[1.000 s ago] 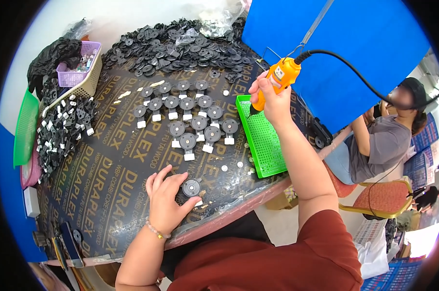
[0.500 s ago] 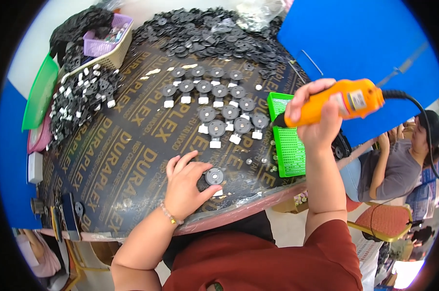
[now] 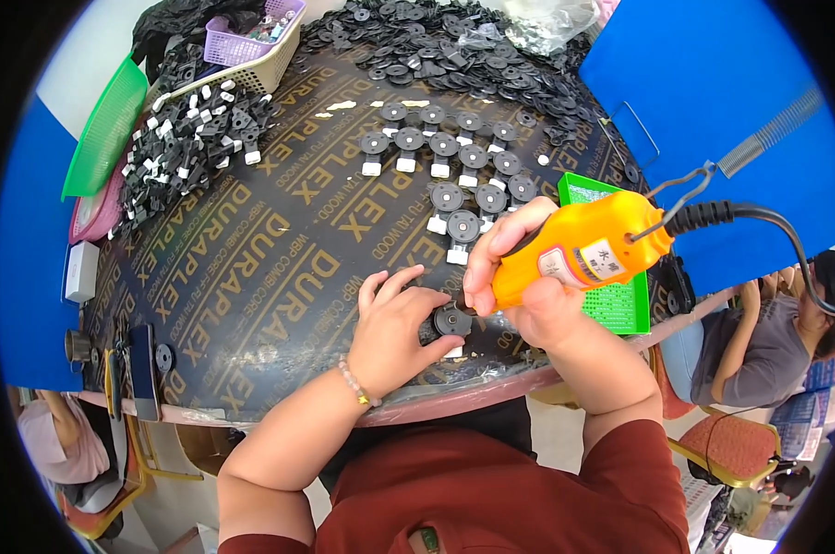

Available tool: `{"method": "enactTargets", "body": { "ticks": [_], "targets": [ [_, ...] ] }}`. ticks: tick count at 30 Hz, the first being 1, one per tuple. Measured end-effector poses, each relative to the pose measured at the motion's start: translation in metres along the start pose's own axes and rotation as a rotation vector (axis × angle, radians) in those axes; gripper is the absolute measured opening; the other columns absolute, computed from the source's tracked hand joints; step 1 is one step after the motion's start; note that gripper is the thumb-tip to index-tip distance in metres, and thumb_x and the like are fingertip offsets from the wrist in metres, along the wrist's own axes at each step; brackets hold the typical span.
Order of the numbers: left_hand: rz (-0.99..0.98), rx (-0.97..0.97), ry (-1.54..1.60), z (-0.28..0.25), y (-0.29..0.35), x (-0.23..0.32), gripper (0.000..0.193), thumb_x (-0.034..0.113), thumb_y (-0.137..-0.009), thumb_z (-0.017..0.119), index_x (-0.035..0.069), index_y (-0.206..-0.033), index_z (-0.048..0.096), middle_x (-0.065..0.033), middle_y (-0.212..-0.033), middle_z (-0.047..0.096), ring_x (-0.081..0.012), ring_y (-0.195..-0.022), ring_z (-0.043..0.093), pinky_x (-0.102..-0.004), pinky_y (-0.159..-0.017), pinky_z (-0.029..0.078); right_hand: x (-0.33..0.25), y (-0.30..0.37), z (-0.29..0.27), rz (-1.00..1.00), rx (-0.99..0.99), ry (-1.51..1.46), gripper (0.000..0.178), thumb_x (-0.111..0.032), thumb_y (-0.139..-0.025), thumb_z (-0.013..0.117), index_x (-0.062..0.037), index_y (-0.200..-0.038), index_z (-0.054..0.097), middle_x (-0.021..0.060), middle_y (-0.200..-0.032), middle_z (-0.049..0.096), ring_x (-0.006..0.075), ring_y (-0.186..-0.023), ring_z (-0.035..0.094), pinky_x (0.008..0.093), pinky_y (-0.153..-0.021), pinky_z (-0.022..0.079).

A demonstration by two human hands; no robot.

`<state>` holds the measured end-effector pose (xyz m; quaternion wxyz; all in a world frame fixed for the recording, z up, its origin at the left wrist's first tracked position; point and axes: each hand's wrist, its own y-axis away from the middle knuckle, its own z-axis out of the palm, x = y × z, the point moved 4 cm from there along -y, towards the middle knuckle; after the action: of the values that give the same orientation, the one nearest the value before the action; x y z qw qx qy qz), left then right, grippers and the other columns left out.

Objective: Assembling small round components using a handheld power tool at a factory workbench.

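My left hand (image 3: 391,325) pinches a black round wheel-like part with a white tab (image 3: 452,322) against the table, near its front edge. My right hand (image 3: 528,300) is wrapped around an orange electric screwdriver (image 3: 588,249), whose cable and hanging spring run off to the right. The tool's dark tip reaches the middle of the part; its very end is partly hidden by my fingers. Beyond my hands, several similar wheel parts with white tabs (image 3: 443,145) lie in loose rows. A bright green perforated tray (image 3: 631,314) is partly covered by the screwdriver and my right forearm.
A heap of black discs (image 3: 436,46) lies along the far side. Black-and-white small pieces (image 3: 191,138) are piled at left, beside a green basin (image 3: 108,129) and a beige basket (image 3: 274,69). Blue panels (image 3: 713,74) flank the table. A co-worker (image 3: 759,332) sits at right.
My right hand has brought the screwdriver left and down onto the part that my left hand holds. The whole view has shifted, so the table things appear farther right.
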<state>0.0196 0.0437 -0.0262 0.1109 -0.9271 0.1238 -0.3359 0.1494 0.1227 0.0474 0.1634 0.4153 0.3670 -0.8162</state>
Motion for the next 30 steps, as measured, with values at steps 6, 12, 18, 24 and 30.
{"method": "enactTargets", "body": {
  "ticks": [6,12,18,24,30],
  "targets": [
    [-0.014,0.0,0.009,0.001,0.001,0.0,0.043,0.029,-0.066,0.082,0.011,-0.102,0.065,-0.0033,-0.105,0.065,-0.0279,-0.124,0.048,-0.0499,-0.105,0.025,-0.003,0.0,0.003,-0.01,0.043,0.149,0.053,-0.049,-0.083,0.071,-0.0051,-0.101,0.046,0.0164,-0.079,0.062,0.0151,-0.056,0.058,0.0286,-0.055,0.053],
    [-0.022,-0.01,0.002,0.0,0.001,0.0,0.044,0.029,-0.066,0.082,0.011,-0.102,0.065,-0.0048,-0.105,0.065,-0.0285,-0.124,0.048,-0.0501,-0.106,0.025,-0.005,0.001,0.004,-0.005,0.028,0.148,0.055,-0.05,-0.082,0.071,-0.0049,-0.101,0.046,0.0165,-0.08,0.061,0.0152,-0.057,0.059,0.0285,-0.056,0.053],
    [-0.004,0.001,-0.011,0.0,-0.001,0.002,0.046,0.032,-0.068,0.081,0.009,-0.105,0.066,-0.004,-0.101,0.066,-0.027,-0.123,0.049,-0.0494,-0.104,0.026,-0.006,0.001,0.006,-0.018,0.004,0.105,0.046,-0.036,-0.083,0.073,-0.0036,-0.102,0.046,0.0141,-0.082,0.062,0.0136,-0.062,0.059,0.0259,-0.059,0.051],
    [-0.015,0.043,0.038,-0.001,-0.001,0.002,0.044,0.028,-0.066,0.083,0.009,-0.103,0.066,-0.0037,-0.1,0.066,-0.0276,-0.121,0.051,-0.0476,-0.103,0.027,0.003,-0.001,0.012,0.003,-0.001,0.099,0.047,-0.037,-0.082,0.075,-0.0033,-0.098,0.046,0.0176,-0.081,0.063,0.0149,-0.059,0.059,0.0252,-0.054,0.051],
    [0.009,0.033,0.012,0.002,-0.002,0.003,0.044,0.029,-0.067,0.082,0.009,-0.103,0.066,-0.0051,-0.099,0.066,-0.0277,-0.122,0.05,-0.047,-0.103,0.027,0.008,0.004,0.007,-0.001,0.007,0.131,0.044,-0.034,-0.083,0.075,-0.0037,-0.098,0.047,0.0161,-0.081,0.063,0.0139,-0.059,0.058,0.0239,-0.054,0.049]
  ]
}}
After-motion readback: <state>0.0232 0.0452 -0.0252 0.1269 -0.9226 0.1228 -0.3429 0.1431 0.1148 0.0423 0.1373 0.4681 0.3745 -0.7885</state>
